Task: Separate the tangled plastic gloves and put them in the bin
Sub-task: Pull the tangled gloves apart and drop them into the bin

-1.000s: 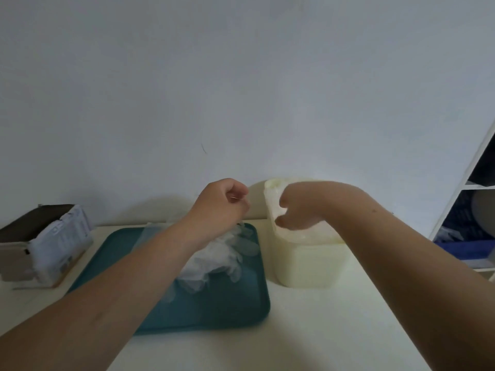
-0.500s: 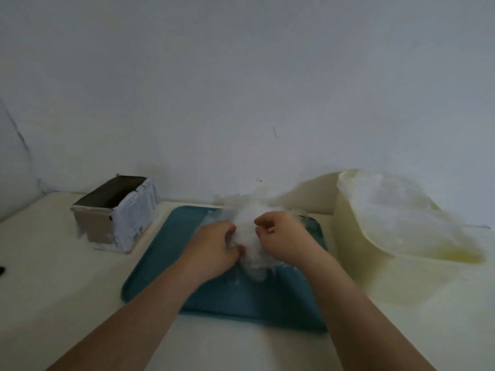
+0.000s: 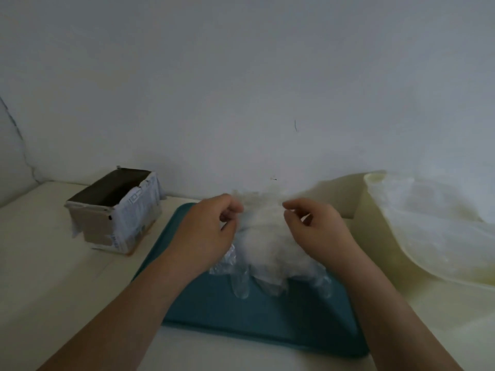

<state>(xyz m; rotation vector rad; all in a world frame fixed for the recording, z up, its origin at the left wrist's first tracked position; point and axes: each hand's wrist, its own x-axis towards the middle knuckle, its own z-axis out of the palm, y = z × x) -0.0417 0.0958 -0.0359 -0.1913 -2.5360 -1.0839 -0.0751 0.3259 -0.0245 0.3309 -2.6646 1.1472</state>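
Note:
A clump of tangled clear plastic gloves (image 3: 267,242) hangs over the teal tray (image 3: 257,317), its lower fingers touching the tray. My left hand (image 3: 209,234) pinches the clump's upper left edge. My right hand (image 3: 316,228) pinches its upper right edge. The two hands are a little apart, with the film stretched between them. The cream bin (image 3: 375,236) stands to the right of the tray, with several clear gloves (image 3: 434,228) piled in it.
An open cardboard box (image 3: 117,212) wrapped in printed paper sits on the white table (image 3: 53,277) to the left of the tray. A white wall rises right behind the table.
A second ago my right hand was over the bin. It came back to the clump on the tray; both hands now grip it higher and farther apart. The camera view shifted left.

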